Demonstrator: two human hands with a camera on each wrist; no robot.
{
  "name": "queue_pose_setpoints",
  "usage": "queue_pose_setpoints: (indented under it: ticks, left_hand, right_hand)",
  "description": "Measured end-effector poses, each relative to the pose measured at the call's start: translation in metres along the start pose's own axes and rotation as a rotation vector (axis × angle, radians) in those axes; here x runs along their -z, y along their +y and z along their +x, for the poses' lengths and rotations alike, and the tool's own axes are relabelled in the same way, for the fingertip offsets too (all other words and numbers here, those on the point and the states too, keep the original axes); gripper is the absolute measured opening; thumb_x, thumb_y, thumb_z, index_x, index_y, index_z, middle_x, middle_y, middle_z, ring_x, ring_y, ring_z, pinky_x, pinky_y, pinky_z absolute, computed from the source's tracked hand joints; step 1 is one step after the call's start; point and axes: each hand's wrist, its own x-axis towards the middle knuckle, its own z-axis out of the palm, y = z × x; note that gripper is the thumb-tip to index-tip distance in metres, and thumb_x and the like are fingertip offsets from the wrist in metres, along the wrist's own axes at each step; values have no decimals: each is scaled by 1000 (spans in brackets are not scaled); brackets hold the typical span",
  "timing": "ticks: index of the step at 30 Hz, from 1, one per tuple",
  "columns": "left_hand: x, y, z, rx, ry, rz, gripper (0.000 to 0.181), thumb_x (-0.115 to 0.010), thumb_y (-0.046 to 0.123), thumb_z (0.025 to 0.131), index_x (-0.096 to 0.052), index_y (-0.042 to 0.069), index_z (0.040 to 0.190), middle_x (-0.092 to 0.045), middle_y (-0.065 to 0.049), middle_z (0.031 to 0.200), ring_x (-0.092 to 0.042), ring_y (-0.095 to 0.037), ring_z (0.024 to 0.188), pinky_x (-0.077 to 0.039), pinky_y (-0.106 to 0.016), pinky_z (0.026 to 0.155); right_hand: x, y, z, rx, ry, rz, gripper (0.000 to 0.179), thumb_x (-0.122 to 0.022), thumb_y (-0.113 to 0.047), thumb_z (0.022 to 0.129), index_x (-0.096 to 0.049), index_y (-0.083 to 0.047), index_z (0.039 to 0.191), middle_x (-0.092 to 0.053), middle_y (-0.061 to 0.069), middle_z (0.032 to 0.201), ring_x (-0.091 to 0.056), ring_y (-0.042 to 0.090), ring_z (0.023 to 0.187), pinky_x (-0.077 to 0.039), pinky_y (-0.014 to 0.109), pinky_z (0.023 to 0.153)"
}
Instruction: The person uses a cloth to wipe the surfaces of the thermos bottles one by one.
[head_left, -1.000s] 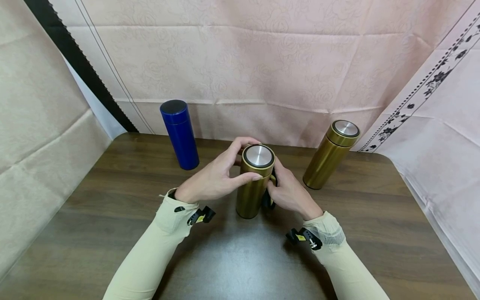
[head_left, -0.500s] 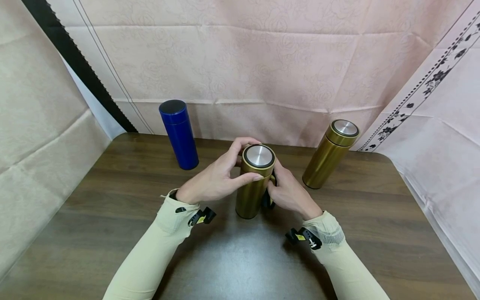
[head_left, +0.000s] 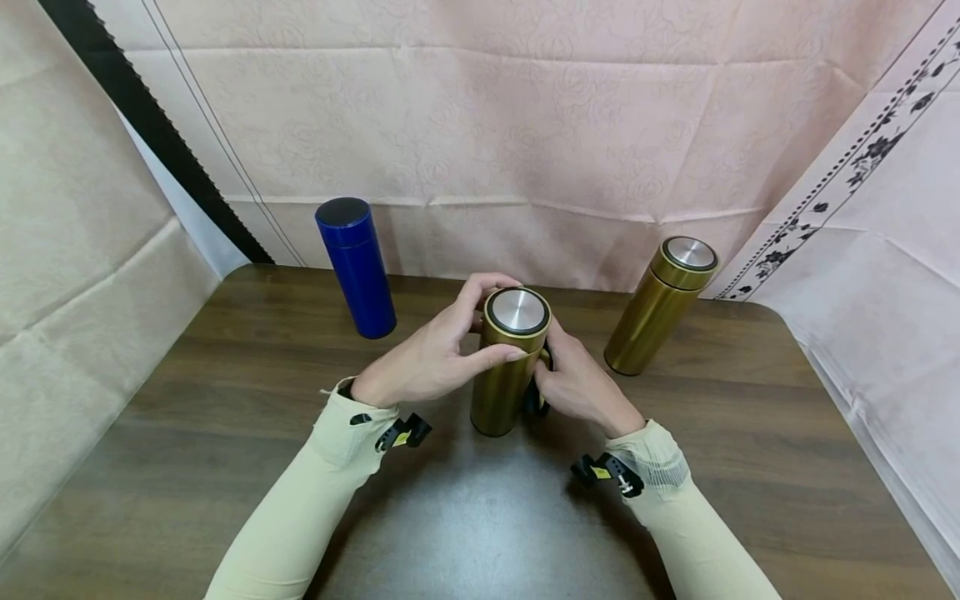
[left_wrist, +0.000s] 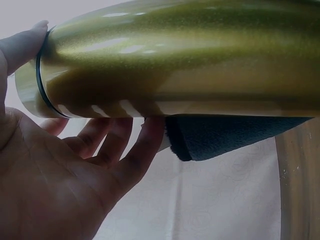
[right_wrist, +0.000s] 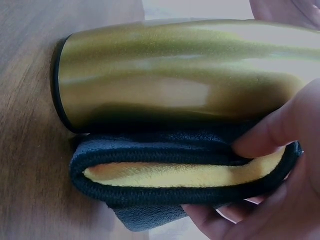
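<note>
Brown table (head_left: 750, 433), pale cloth (head_left: 525, 142) (creased) behind.

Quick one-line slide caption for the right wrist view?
The right hand pinches a folded dark-and-yellow cloth beside a gold bottle on a wooden table.

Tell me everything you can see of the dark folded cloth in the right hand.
The dark grey-blue, soft-looking fabric cloth shows a yellow inner face and black stitched edging. The person's right hand pinches it, doubled into a loop against the side of the middle, upright gold cylindrical flask. Whether its lower end touches the brown wooden table is unclear.
</note>
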Motion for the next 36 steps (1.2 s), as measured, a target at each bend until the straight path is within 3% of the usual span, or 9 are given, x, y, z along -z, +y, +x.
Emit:
queue_pose_setpoints:
  ticks: [20, 27, 31, 36]
  left_hand:
    - [2, 0, 1, 15, -11, 0, 64, -70, 29, 98, -31, 26, 148, -50, 8, 141, -54, -7, 125, -50, -35, 104]
    - [8, 4, -3, 46, 1, 26, 63, -73, 33, 96, -34, 31, 146, -52, 12, 140, -55, -7, 124, -49, -36, 107]
    - [10, 6, -4, 71, -4, 36, 62, -73, 34, 95, -36, 32, 145, -52, 13, 141, -54, -7, 127, -47, -38, 110]
    - [13, 7, -5, 93, -7, 47, 62, -75, 36, 94, -37, 31, 144, -54, 11, 140, -56, -9, 125, -49, -38, 108]
  right_hand:
    - [2, -2, 1, 6, -18, 5, 54, -53, -9, 100, -34, -17, 150, -55, 8, 144, -57, 23, 116, -48, 43, 99]
    - [3, -3, 1, 33, 23, -13, 55, -60, -8, 97, -40, -18, 146, -62, 9, 135, -62, 23, 115, -51, 45, 98]
    - [5, -3, 1, 7, 37, 21, 46, -63, -8, 95, -45, -17, 138, -64, 7, 131, -63, 22, 116, -53, 46, 98]
    - [12, -5, 0, -34, 84, 36, 54, -67, -4, 88, -45, -16, 136, -64, 8, 129, -62, 23, 115, -52, 45, 100]
